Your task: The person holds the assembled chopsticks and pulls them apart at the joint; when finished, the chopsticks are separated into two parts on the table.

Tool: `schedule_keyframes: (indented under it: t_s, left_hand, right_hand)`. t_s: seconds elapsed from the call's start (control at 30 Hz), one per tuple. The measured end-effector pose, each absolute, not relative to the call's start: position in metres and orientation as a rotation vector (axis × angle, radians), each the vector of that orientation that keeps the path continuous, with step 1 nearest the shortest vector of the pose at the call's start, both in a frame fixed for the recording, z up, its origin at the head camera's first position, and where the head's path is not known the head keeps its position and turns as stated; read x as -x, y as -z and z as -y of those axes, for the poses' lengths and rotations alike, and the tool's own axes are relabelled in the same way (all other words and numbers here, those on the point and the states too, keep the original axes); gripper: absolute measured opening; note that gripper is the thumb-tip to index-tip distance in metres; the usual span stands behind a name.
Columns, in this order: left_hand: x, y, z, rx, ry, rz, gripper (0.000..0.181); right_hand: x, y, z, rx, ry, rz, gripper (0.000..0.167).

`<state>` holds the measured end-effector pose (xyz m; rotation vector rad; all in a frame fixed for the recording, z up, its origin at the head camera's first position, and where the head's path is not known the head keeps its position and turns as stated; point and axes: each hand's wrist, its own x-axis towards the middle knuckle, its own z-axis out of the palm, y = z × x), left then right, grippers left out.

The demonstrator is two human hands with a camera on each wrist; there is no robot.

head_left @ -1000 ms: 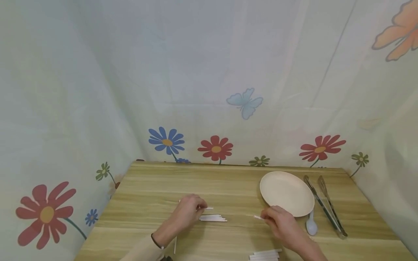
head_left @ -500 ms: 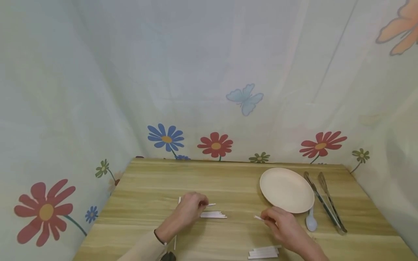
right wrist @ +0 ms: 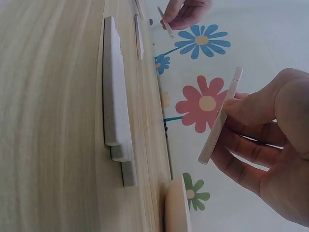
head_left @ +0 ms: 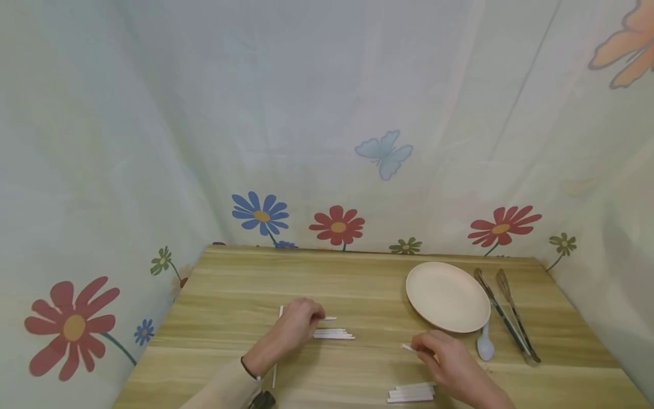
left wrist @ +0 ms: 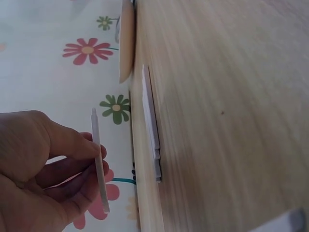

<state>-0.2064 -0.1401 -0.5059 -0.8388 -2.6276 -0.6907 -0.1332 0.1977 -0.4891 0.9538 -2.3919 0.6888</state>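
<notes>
My left hand [head_left: 297,325] pinches a slim white stick [left wrist: 100,164] between thumb and fingertips, above a small row of similar white sticks [head_left: 334,334]. In the left wrist view, the stick's upper end narrows to a small tip. Over on the right, my right hand [head_left: 452,360] pinches another white stick [right wrist: 221,116], which has a thin line near one end. Nearer the front edge, below that hand, lies a second white stick pile [head_left: 410,393]. A long white strip [head_left: 274,376] runs front to back under my left forearm, which hides its middle.
A round cream plate [head_left: 448,296] sits at the back right of the wooden table [head_left: 306,272]. Beside it are a pale spoon [head_left: 485,345], partly hidden by the rim, and metal tongs [head_left: 511,318]. Flowered curtain [head_left: 286,113] surrounds the table's back and sides.
The head view has tilted slightly, shifting the scene upward. My right hand has drawn a little toward me with its stick. My left hand still holds its stick above the row.
</notes>
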Motion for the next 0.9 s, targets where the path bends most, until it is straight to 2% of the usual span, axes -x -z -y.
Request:
schedule_keyframes:
  t_s: [0.9]
  left_hand:
    - [0.212, 0.521, 0.130, 0.889, 0.659, 2.741, 0.010]
  right_hand:
    - [0.124, 0.499, -0.202, -1.074, -0.825, 2.465, 0.031]
